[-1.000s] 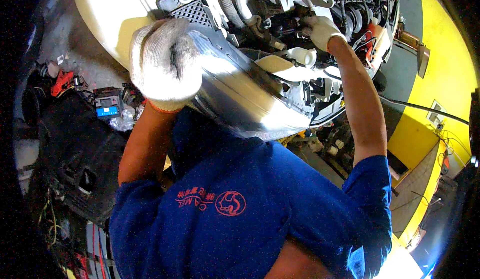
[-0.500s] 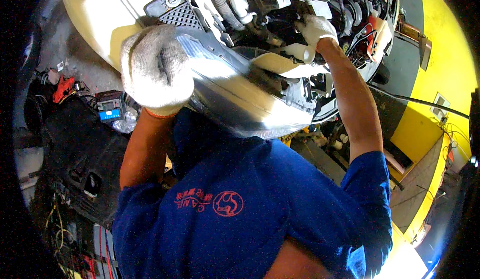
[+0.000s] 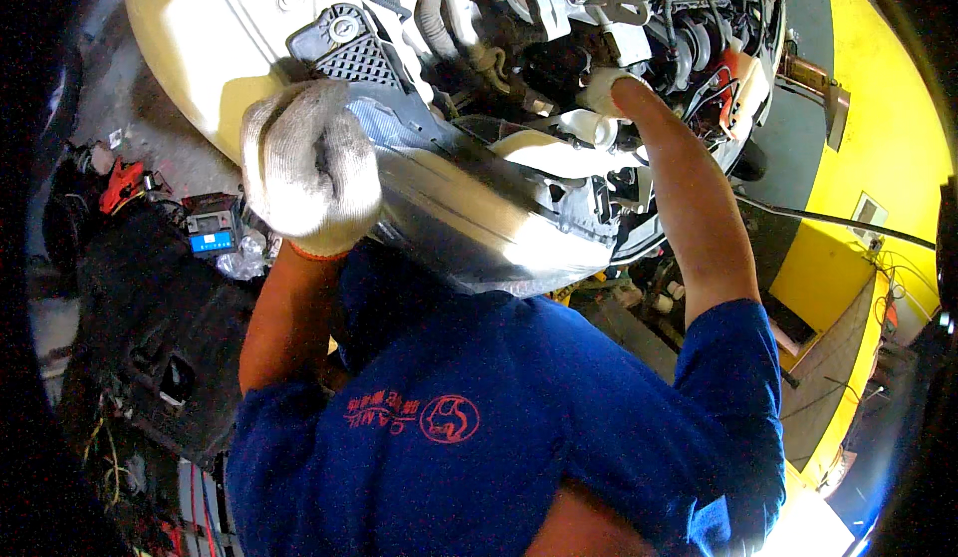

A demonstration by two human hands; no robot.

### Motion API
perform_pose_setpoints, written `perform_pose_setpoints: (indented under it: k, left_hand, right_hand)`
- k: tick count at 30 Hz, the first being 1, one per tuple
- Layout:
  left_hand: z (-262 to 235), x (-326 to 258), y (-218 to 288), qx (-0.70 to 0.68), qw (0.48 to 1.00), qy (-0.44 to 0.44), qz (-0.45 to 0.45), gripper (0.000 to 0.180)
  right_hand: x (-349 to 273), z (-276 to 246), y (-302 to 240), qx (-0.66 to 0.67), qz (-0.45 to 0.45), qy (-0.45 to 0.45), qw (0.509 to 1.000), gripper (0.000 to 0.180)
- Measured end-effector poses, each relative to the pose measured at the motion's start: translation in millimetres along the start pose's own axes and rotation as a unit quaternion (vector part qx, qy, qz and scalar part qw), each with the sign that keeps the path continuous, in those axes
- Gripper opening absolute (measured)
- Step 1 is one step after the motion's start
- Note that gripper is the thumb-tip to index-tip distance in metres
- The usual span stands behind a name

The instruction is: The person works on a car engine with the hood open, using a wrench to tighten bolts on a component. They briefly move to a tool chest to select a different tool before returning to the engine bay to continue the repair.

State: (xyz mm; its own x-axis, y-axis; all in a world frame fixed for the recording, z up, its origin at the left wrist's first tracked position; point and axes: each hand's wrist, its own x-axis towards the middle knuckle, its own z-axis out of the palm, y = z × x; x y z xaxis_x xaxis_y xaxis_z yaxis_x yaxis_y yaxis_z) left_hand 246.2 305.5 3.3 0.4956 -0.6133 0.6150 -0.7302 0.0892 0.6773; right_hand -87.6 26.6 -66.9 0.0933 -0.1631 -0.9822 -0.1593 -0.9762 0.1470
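Observation:
My left hand (image 3: pixel 311 168), in a white knit glove, is curled closed over the front corner of a car, beside the headlight (image 3: pixel 429 183). What lies inside its curled fingers, if anything, is hidden. A black grille-patterned plastic part (image 3: pixel 354 48) sits just beyond it. My right hand (image 3: pixel 603 92), also gloved in white, reaches down into the engine bay among dark parts, so its fingers are out of sight. Close to it are a white round-mouthed filler neck (image 3: pixel 591 129) and a ribbed hose (image 3: pixel 432 13) farther left.
Pulleys and pipes (image 3: pixel 689 38) crowd the engine bay to the right. On the floor at left lie a battery-like box with a blue label (image 3: pixel 212 233), red clamps (image 3: pixel 122 184) and a black sheet (image 3: pixel 160 307). A yellow wall (image 3: pixel 888 88) stands at far right.
My right hand has gone deeper into the engine bay, and its fingers have dropped out of sight. My left hand stays at the car's corner. The view has shifted slightly.

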Motion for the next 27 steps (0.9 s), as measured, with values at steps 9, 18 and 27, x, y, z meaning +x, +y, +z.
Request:
perform_pose_setpoints:
  k: [9, 18, 27]
  left_hand:
    - [1.5, 2.8, 1.8, -0.024, 1.000, 0.001, 0.013, 0.022]
    - [0.2, 1.4, 2.3, -0.015, 1.000, -0.006, -0.005, 0.019]
    - [3.2, 2.5, 2.2, -0.009, 1.000, -0.001, 0.025, 0.023]
  right_hand:
    - [10.2, 14.3, -5.5, -0.043, -0.032, -0.016, 0.998, 0.034]
    - [-45.0, -27.7, -25.9, 0.368, 0.208, 0.174, 0.889, 0.042]
    - [-26.6, -28.6, -24.5, 0.346, 0.303, 0.048, 0.887, 0.050]
